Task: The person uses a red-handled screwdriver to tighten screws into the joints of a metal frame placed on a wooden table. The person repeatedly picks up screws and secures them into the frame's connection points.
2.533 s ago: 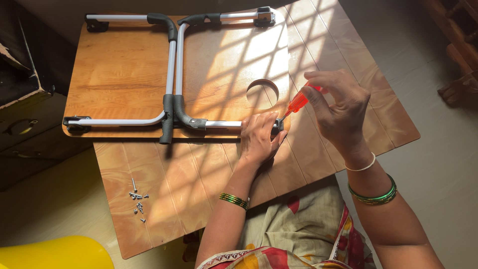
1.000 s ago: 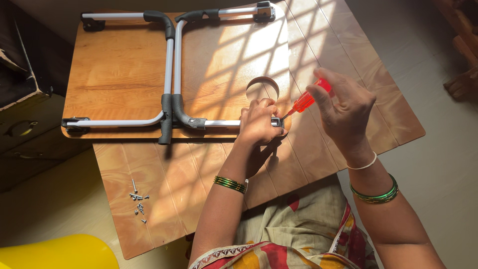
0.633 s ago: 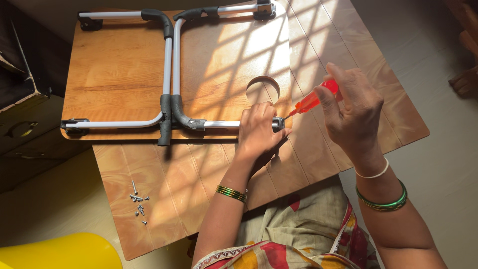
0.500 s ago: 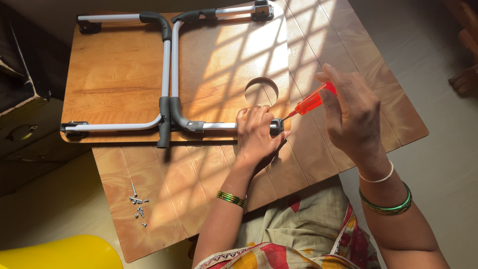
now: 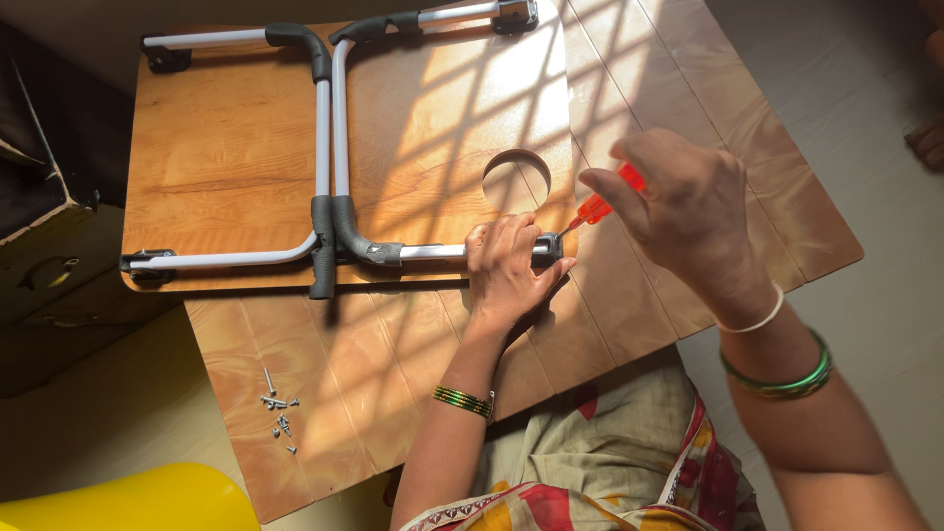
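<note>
Seen from above: small wooden folding table turned upside down, resting on a larger sheet of brown wood-grain board laid over the floor. Round cut-out hole near the upturned table's right edge. Two bent metal tube legs folded flat against the underside, silver with black sleeves at the bends, ends fixed in small black brackets at the corners.

Left hand pressed down flat on the near leg tube, just beside the black bracket at its right end, fingers draped over the tube and loosely curled, not clamped tight. Green bangle on that wrist.

Right hand closed around the red-orange handle of a screwdriver, fingers wrapped together on it, handle mostly hidden in the fist. Tool tilted down to the left, metal tip touching the bracket by the left fingertips. Screw head itself too small to make out. White and green bangles on the right wrist.

Loose screws scattered in a small cluster on the board's near left part, well apart from both hands. Yellow plastic object at the lower left corner, dark cardboard box along the left edge. Patterned cloth over the lap at the bottom, latticed sunlight across the wood
</note>
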